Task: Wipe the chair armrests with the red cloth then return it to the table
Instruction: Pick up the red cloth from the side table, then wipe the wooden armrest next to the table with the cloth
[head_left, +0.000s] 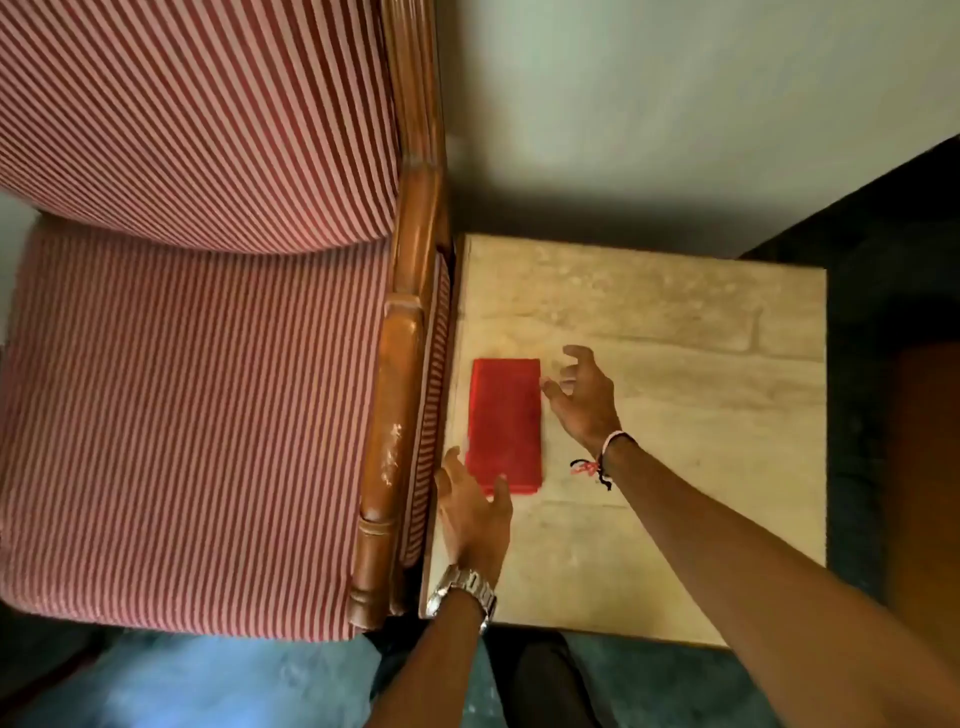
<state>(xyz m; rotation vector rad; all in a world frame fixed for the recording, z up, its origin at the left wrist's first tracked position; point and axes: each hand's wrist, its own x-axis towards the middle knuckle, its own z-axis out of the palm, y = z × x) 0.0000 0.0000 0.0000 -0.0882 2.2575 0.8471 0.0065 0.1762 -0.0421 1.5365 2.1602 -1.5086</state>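
A folded red cloth (504, 423) lies flat on the pale stone-topped table (675, 415), near the table's left edge. My left hand (475, 512) hovers at the cloth's near end with fingers spread, holding nothing. My right hand (584, 397) is just right of the cloth's far end, fingers apart and curled, its thumb tip close to the cloth's edge. The chair's wooden armrest (395, 415) runs alongside the table's left edge, with worn white marks on it. The chair's other armrest is out of view.
The striped red-and-white chair seat (197, 415) and backrest (208, 119) fill the left. A pale wall (675, 104) stands behind the table. Dark furniture (893, 260) borders the table's right side. Blue-green carpet (234, 686) lies below.
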